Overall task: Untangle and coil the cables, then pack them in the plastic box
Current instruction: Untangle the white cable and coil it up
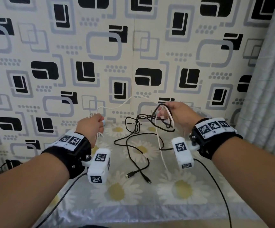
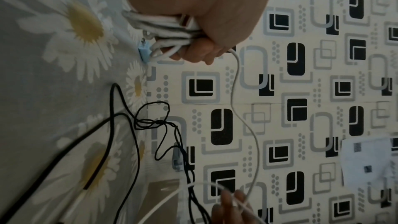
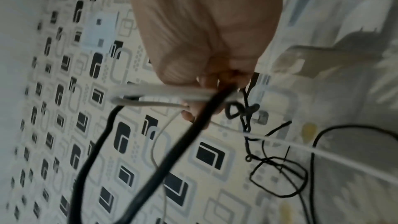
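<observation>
My left hand is raised over the bed and grips a bundle of coiled white cable. A loose run of that white cable arcs across to my right hand. My right hand, also raised, holds loops of white cable together with thick black cable. A thin black cable tangle hangs from it and trails onto the daisy-print sheet, ending in two plugs. A clear plastic box shows dimly behind my right hand at the wall.
A patterned wall stands close behind the bed. A grey curtain hangs at the right. A small blue charger lies on the sheet near my left hand. Black leads run from both wrist cameras off the front edge.
</observation>
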Demonstrator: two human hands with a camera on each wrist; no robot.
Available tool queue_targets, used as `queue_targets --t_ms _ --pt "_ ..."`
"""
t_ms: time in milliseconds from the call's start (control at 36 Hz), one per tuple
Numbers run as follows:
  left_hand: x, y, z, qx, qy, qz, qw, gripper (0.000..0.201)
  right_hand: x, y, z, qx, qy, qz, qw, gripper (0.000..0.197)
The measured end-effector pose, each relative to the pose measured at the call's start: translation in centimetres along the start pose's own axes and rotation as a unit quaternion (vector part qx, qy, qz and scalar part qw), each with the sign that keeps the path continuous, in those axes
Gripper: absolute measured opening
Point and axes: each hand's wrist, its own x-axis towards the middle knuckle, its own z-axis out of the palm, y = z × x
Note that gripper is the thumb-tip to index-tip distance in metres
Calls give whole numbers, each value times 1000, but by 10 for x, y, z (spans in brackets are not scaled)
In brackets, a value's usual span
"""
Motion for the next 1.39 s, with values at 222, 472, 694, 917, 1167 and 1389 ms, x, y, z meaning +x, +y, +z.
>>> queue_targets --t_ms 222,472,694,917,1167,1389 --pt "-3 6 6 -66 -10 25 997 22 -6 -33 5 100 -31 -65 992 33" --pt "-9 4 10 -65 -59 55 995 21 -10 -30 8 85 -74 -54 992 24" --pt "-11 5 12 -58 -71 67 993 22 -13 -31 10 18 -73 -83 994 35" --pt "-11 3 9 -39 -72 61 995 25 -3 4 14 -298 -34 -16 954 41" --pt "-23 8 24 -9 -109 57 992 24 -20 -19 36 -131 -96 -32 986 20" --pt "-33 11 29 28 -130 70 989 23 -29 -12 57 -320 -157 -65 932 51"
